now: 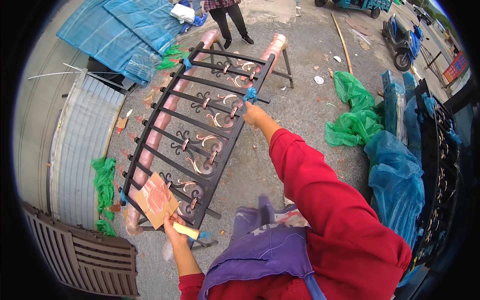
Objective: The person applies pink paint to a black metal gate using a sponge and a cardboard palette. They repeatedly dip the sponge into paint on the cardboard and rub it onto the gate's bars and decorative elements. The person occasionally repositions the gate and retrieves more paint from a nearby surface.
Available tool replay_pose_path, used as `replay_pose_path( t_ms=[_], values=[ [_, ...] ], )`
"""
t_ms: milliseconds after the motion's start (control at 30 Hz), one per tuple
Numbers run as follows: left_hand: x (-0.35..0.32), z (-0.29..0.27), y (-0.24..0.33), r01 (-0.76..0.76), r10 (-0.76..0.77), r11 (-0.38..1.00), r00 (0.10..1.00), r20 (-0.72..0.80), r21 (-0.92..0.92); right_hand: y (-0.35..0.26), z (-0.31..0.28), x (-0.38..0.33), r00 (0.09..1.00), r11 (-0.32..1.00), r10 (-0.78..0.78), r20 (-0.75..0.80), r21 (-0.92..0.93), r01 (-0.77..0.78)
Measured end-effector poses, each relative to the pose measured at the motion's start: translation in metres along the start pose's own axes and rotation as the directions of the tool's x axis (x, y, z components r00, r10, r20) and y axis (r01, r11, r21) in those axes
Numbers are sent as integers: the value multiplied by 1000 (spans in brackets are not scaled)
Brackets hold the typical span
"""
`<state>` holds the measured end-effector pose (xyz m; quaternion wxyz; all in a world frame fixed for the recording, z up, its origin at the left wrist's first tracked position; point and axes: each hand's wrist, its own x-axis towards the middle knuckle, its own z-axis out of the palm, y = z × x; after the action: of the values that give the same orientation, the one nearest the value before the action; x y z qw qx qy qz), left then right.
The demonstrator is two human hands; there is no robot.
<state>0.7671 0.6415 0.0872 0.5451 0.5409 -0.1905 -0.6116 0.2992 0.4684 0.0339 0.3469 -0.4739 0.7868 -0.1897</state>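
A black metal railing panel (172, 117) with scrolls and copper- and cream-coloured ornaments lies across pink-wrapped supports (159, 125). My left hand (175, 228) is closed at the panel's near end. It holds a piece of cardboard (145, 204) smeared with pinkish copper colour, and a pale yellow block (186, 230) sticks out beside the fingers. My right hand (256, 116) reaches to the panel's right rail, its fingers drawn together just below a blue plastic wrapping (250, 94) on that rail. Whatever those fingers pinch is too small to make out.
Green netting (352, 122) and blue-wrapped panels (395, 175) stand to the right. Brown slatted panels (95, 255) lie at the lower left, below a corrugated sheet (82, 150). A person (227, 17) stands beyond the far end. A scooter (401, 42) is parked far right.
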Motion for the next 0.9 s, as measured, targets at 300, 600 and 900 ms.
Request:
replay_pose_path(
  t_ms=[300,600,900],
  values=[
    [-31,-14,-6,-82,63,996,906,-419,-28,31,-52,203,995,998,38,-89,-47,-43],
    [26,10,10,-92,34,989,905,-425,-116,55,-6,206,994,996,72,-87,-54,-77],
    [103,83,-3,-39,-92,977,813,-575,-211,113,-25,403,987,955,160,-12,-253,-158]
  ],
)
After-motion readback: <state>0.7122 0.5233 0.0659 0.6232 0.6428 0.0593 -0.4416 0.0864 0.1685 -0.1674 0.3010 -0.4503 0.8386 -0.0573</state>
